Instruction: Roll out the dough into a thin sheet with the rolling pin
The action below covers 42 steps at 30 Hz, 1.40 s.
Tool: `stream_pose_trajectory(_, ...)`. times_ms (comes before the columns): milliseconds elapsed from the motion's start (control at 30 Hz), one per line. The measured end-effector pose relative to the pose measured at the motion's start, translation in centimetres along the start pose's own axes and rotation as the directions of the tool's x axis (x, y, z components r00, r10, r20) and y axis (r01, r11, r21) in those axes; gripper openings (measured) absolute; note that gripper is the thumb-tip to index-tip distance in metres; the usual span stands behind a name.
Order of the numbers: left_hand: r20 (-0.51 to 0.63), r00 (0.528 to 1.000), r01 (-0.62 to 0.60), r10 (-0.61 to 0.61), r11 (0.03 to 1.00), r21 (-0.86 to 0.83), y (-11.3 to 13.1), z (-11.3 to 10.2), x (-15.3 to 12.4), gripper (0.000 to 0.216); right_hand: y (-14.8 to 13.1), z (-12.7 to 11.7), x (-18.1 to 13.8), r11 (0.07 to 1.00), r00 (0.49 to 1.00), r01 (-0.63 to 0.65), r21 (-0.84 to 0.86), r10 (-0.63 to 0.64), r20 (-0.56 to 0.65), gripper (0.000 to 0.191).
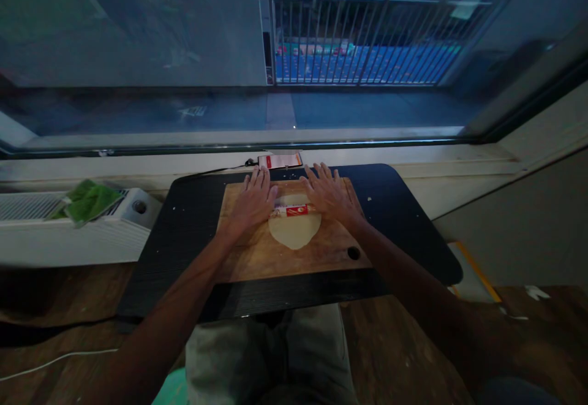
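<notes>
A rolling pin (297, 210) with a red and white label lies crosswise over a flat, pale, oval sheet of dough (294, 235). My left hand (255, 195) rests flat over the pin's left end, fingers stretched forward. Over the right end lies my right hand (328, 192), its fingers also straight and slightly spread. Both palms hide the ends of the pin. Under the dough is a wooden cutting board (275, 264) with a round hole near its front right corner.
The board sits on a black table (404, 233) with rounded corners. A phone (280, 160) with a lit screen and cable lies at its back edge, by the window. To the left, a green cloth (92, 201) hangs over a white radiator (124, 224).
</notes>
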State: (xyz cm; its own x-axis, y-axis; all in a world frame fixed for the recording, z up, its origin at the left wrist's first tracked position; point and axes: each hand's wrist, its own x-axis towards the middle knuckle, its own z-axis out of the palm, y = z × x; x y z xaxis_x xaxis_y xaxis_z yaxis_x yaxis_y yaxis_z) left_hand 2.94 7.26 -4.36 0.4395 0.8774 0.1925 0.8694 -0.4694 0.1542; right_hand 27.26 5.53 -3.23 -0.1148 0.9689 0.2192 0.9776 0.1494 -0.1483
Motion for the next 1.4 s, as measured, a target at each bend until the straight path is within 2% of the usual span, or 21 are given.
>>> stream_pose_trajectory(367,-0.175,0.985,-0.005,-0.004,0.999,-0.049,-0.6,-1.1,3.5,0.062,0.0,-0.3,3.7,0.999,0.993,-0.05,-0.007,0.049,-0.107,0.051)
stream_pose_trajectory(600,-0.149,0.989,-0.009,-0.001,0.998,-0.062,-0.8,-0.2,4.4,0.059,0.9,0.8,4.6,0.996,0.987,-0.067,0.051,0.073,-0.143,0.051)
stream_pose_trajectory(700,-0.1,0.993,0.055,-0.059,0.998,-0.045,-0.3,0.2,3.4,0.061,0.9,0.9,3.3,0.999,0.994,-0.052,-0.004,0.052,-0.097,0.052)
stream_pose_trajectory(833,0.003,0.979,0.202,-0.202,0.979,-0.018,0.8,0.5,1.0,0.067,0.6,0.9,0.3,0.994,0.999,-0.026,-0.102,0.03,0.033,0.058)
stream_pose_trajectory(933,0.043,0.976,0.215,-0.216,0.976,0.026,1.9,0.3,-1.0,0.068,0.4,0.7,-2.3,0.991,0.996,0.019,-0.131,-0.007,0.09,0.061)
stream_pose_trajectory(1167,-0.01,0.988,0.151,-0.151,0.984,0.093,3.8,-1.1,-5.0,0.064,-1.0,0.0,-7.5,0.996,0.999,0.028,-0.085,-0.027,0.017,0.061)
stream_pose_trajectory(1400,-0.076,0.989,0.134,-0.13,0.99,0.048,4.9,-1.7,-7.7,0.062,-3.6,-1.7,-11.2,0.997,0.997,-0.077,-0.023,0.077,-0.022,0.06)
